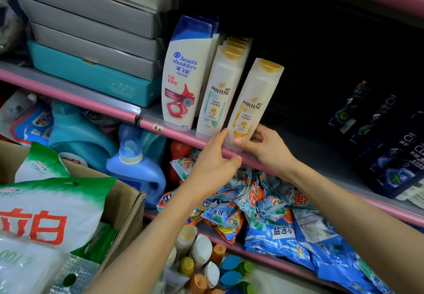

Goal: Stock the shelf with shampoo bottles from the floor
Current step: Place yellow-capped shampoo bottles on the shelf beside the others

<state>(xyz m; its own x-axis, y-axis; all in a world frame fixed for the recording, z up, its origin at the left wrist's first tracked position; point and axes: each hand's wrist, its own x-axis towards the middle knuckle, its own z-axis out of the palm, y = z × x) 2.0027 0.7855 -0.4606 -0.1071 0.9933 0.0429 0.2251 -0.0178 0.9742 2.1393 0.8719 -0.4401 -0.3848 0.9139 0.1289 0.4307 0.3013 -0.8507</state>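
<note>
A white Pantene bottle with a gold cap and yellow label (254, 98) stands at the front of the pink-edged shelf (174, 133). My right hand (266, 149) grips its base from the right. My left hand (215, 156) rests on the shelf's front rail, fingertips touching the bottle's lower left. To its left stands a row of Pantene bottles with teal labels (218, 96), then Head & Shoulders bottles (183, 75). Several more bottles, seen by their caps (206, 264), stand on the floor below.
Grey and teal boxes (91, 41) are stacked at the shelf's left. Dark boxed bottles (390, 137) stand at its right, with a dark gap between. Below lie blue detergent jugs (135, 169) and packets (275, 220). A cardboard box with detergent bags (52, 213) is at the lower left.
</note>
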